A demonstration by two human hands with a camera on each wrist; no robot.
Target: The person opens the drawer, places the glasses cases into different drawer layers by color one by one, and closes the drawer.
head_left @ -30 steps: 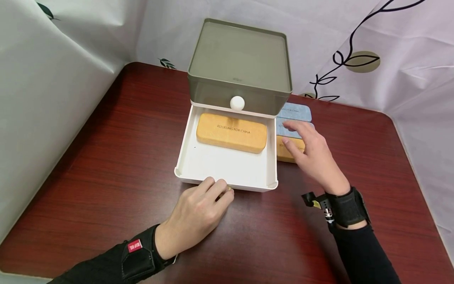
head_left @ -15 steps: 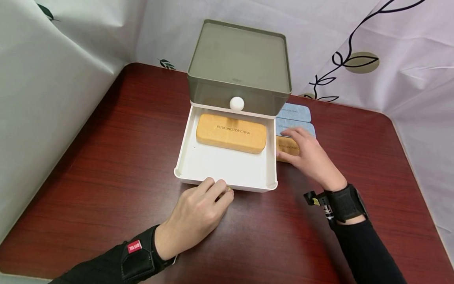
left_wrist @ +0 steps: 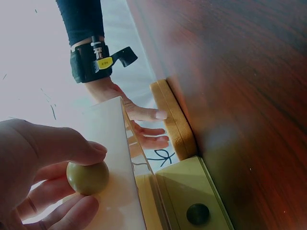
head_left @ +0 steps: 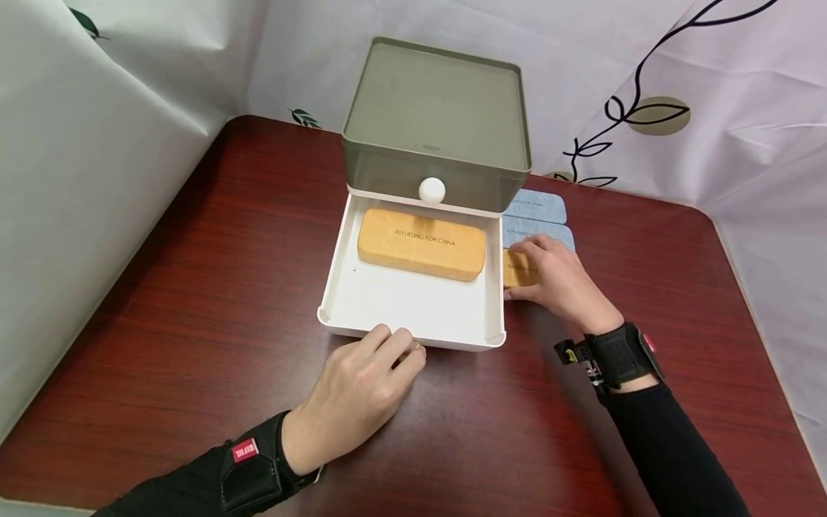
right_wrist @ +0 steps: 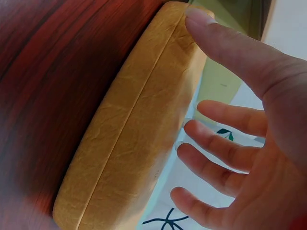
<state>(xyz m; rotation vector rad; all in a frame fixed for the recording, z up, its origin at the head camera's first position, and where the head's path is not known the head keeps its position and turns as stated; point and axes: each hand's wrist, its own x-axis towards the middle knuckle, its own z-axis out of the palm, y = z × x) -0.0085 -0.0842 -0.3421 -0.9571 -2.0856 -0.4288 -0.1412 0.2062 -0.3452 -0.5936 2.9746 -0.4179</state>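
Note:
In the head view, my left hand (head_left: 358, 391) is at the front of the pulled-out white drawer (head_left: 413, 309). Its thumb and fingers pinch the round knob (left_wrist: 93, 177), plain in the left wrist view. One oblong yellow case (head_left: 420, 244) with printed lettering lies inside the drawer, towards the back. Over a second yellow case (head_left: 520, 269) on the table, right of the drawer, spreads my right hand (head_left: 562, 283). The thumb is at this case's near side and the fingertips lie along its far top edge; I cannot tell how firmly they touch.
The drawer belongs to a grey-green box (head_left: 446, 100) whose upper drawer has a white knob (head_left: 432, 190) and is closed. Behind the second yellow case lie two blue cases (head_left: 536, 206), partly hidden by the box. White cloth (head_left: 310, 50) hangs behind the dark red table (head_left: 213, 287).
My right hand has come down and leftward onto the yellow case on the table, its thumb now by the near side. The left hand and the drawer have stayed put.

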